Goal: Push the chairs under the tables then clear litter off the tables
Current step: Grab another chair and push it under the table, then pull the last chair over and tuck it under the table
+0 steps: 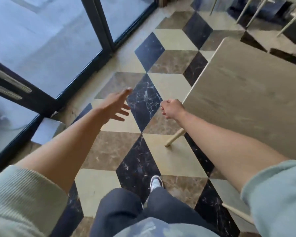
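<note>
**Over a patterned marble floor, beside a bare-topped bench**

Underfoot, the floor (143,103) is laid in diamond-shaped marble tiles of three tones: veined black, mottled brown and plain cream, arranged so they read as stacked cubes. Its polish is dull, with white veins showing in the dark pieces. Along the left side runs a wall of glass doors (46,40) in black metal frames, the panes pale and hazy.

At the right stands the bench (246,100), a rectangular top of light grey-brown wood grain with rounded corners. One pale wooden leg (174,137) splays out from under its near-left corner to the floor. Beyond the far edge of the bench, pale slanted chair legs (253,12) are visible at the top right, blurred.

Both forearms reach forward, bare below pushed-up pale green ribbed sleeves (20,199). The left hand (114,106) is released, fingers spread and flat, hovering over the floor well clear of the bench. The right hand (172,108) is clenched into a loose fist just beside the left edge of the bench; whether it grasps anything cannot be told. Dark trousers and one dark-and-white shoe (156,183) show below.
</note>
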